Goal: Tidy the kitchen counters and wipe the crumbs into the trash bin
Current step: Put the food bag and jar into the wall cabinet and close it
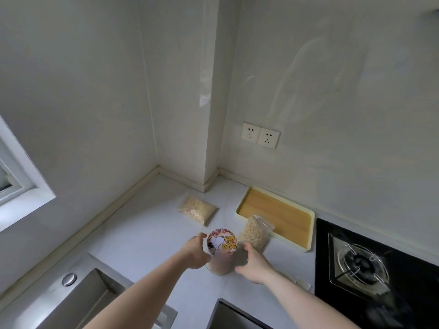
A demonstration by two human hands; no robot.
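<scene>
Reaching in from both sides, the left hand (193,251) and the right hand (253,263) flank a tall jar (221,251) with a cartoon dog on its lid, which stands upright on the pale surface (142,233) between the sink (78,302) and the stove (370,264); the left hand sits against the jar's left side with its fingers curved round it, though whether they are truly pressing cannot be told; the right hand is spread with fingers apart, just beside the jar and seemingly not yet on it. The chief risk, as I judge it, is the jar's shape; tall and narrow, it could tip if one hand pushes before the other has closed, and a one-sided shove from the left would send it toward the bag of nuts (255,232) leaning close behind on the right. That bag rests partly against a yellow tray (240,207); a knock could slide it or spill it, adding crumbs rather than clearing them. A second bag (197,210) lies flat further back, well clear of the hands. The sink edge is near on the left, so a fumbled lift could drop the jar into it; gripping low on smooth walls may also let it slip.
</scene>
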